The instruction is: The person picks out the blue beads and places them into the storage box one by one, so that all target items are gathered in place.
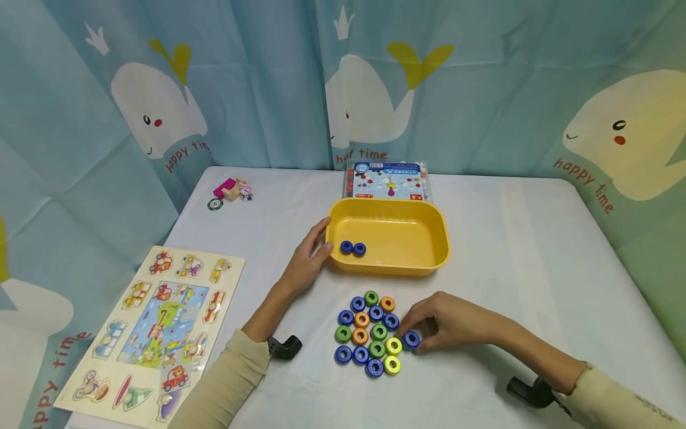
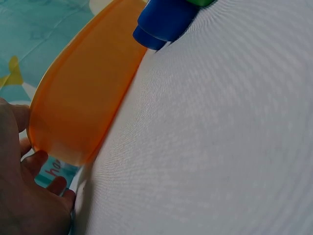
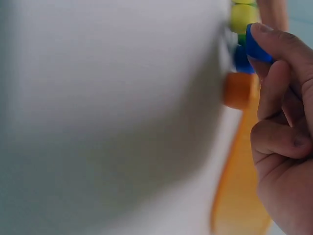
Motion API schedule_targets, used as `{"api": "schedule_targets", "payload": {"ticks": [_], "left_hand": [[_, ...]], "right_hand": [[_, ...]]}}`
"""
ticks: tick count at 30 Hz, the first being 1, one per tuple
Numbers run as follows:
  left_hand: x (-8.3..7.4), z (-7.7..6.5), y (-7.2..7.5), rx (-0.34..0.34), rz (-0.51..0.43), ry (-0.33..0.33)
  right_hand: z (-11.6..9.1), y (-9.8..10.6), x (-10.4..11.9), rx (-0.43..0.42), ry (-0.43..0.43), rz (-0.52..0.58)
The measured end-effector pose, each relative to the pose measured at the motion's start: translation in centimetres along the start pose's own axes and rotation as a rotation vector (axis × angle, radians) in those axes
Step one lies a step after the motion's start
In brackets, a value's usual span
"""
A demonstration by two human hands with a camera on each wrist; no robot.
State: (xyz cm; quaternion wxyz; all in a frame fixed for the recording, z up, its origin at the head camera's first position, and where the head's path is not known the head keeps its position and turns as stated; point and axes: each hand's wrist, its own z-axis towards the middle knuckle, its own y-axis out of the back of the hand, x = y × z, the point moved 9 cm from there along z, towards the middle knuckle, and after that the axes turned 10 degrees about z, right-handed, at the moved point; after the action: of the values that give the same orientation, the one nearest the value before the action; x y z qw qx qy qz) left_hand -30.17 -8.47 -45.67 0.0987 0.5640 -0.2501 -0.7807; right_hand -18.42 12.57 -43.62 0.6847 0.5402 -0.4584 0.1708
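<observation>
A blue ring-shaped bead (image 1: 411, 339) is pinched between the thumb and fingers of my right hand (image 1: 449, 322), at the right side of a cluster of beads. In the right wrist view the pinched blue bead (image 3: 257, 45) shows at the thumb tip, with an orange bead (image 3: 238, 90) close by. My left hand (image 1: 304, 265) grips the left end of a yellow plastic tray (image 1: 388, 269), thumb and fingers at its rim. Two blue beads (image 1: 352, 248) lie inside the tray near its left wall. Blue, green, orange and yellow beads (image 1: 377, 349) lie loose in front of it.
Behind the tray is a clear box with a printed label (image 1: 388, 180). A wooden picture puzzle board (image 1: 152, 333) lies at the left table edge. Small toys (image 1: 234, 189) sit at the back left. A whale-print curtain (image 1: 268, 89) hangs around the table.
</observation>
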Motion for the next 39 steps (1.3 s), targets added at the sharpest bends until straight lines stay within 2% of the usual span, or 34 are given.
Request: {"api": "schedule_targets", "payload": {"ticks": [5,11,12,14,18,21,26,31,33,39], "left_hand": [[-0.1,0.0,0.0,0.001,0.005,0.007],[0.0,0.1,0.0,-0.001,-0.009,0.017],[0.0,0.0,0.0,0.000,-0.014,0.015],[-1.0,-0.2,0.3,0.009,-0.020,0.018],[-0.8,-0.3,0.3,0.009,-0.022,0.012],[0.3,0.0,-0.1,0.001,-0.012,0.004],[0.1,0.0,-0.2,-0.002,-0.019,-0.006],[0.0,-0.1,-0.2,0.005,-0.011,-0.002],[-0.4,-0.2,0.0,0.005,-0.011,-0.006],[-3.0,-0.7,0.9,0.006,-0.010,-0.002]], "right_hand": [[0.2,2.6,1.8,-0.023,-0.072,0.037],[2.0,8.1,3.3,-0.130,-0.100,0.016],[2.5,9.1,3.1,-0.155,-0.108,0.008],[3.5,10.7,2.3,-0.209,-0.137,0.001],[6.0,12.7,-1.0,-0.273,-0.193,0.003],[7.7,12.9,-3.4,-0.266,-0.217,0.000],[9.4,12.1,-6.6,-0.224,-0.272,-0.002],[10.0,11.0,-8.9,-0.182,-0.323,0.033],[10.1,10.7,-9.3,-0.167,-0.338,0.025],[10.4,10.2,-9.5,-0.142,-0.341,-0.012]]}}
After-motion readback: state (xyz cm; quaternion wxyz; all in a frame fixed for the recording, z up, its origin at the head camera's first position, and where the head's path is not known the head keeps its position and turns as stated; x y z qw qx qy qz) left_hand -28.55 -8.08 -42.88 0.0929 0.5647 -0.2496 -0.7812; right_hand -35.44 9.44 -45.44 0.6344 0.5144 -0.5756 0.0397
